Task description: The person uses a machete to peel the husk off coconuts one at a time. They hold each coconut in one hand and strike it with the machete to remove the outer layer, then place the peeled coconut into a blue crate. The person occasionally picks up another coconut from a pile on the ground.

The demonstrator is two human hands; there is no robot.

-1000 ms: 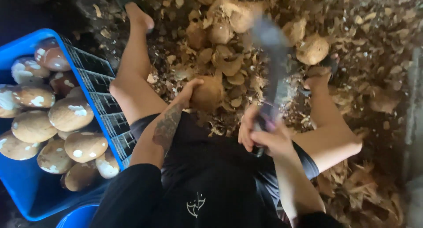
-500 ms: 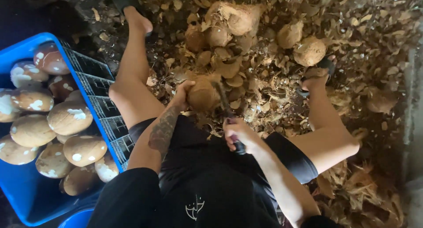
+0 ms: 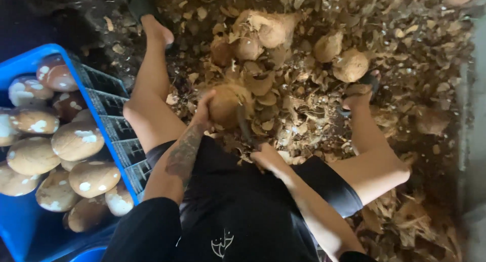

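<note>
Coconut, round, brown and partly husked (image 3: 225,104), sits between the person's knees, cupped from its left side by the left hand (image 3: 203,113). Left of that grip stands a blue plastic crate (image 3: 30,64) of peeled, pale-spotted coconuts (image 3: 76,139). Beyond it lies a heap of 5 unhusked coconuts (image 3: 273,28) on brown husk scraps (image 3: 405,54). Right hand (image 3: 268,158) clenches a dark blade (image 3: 244,125) touching the coconut's right side.

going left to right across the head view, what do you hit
blue crate of peeled coconuts → left hand → the coconut it holds → knife in the right hand → unpeeled coconut by the foot → floor of husk scraps
</note>
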